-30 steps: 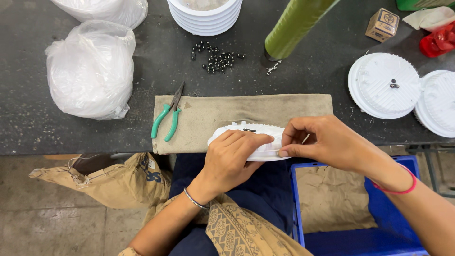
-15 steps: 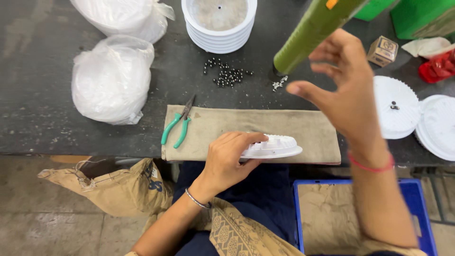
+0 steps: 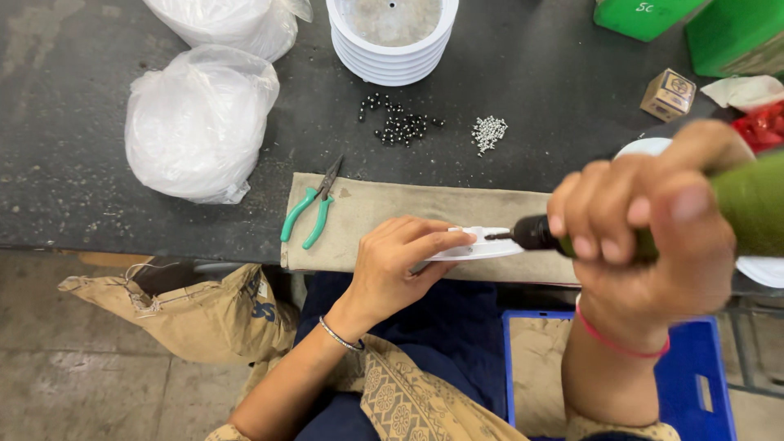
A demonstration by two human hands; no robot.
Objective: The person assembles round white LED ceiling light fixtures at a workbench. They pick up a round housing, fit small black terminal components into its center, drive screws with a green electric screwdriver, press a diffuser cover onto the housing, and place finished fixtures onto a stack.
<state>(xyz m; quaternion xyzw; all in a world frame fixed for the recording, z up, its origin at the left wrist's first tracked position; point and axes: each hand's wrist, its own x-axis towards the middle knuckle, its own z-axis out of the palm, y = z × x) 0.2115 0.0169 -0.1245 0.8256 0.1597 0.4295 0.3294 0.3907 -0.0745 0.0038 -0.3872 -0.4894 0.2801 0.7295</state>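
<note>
Two hands now engaged: right hand [image 3: 645, 237], raised empty half a second ago, grips the green cylindrical power screwdriver [image 3: 735, 216], bit on the flat white plastic part [image 3: 478, 245] pinned by left hand [image 3: 400, 265].

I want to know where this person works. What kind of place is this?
Probably a small workshop or factory bench for putting parts together. The right hand holds a green power screwdriver to a white plastic part held by the left hand. Little screws, black beads and stacked white parts lie nearby.

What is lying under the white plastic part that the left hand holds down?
A tan cloth lies under the white part, spread on the dark table. The left hand covers the part's left end, so what is beneath there cannot be seen.
</note>
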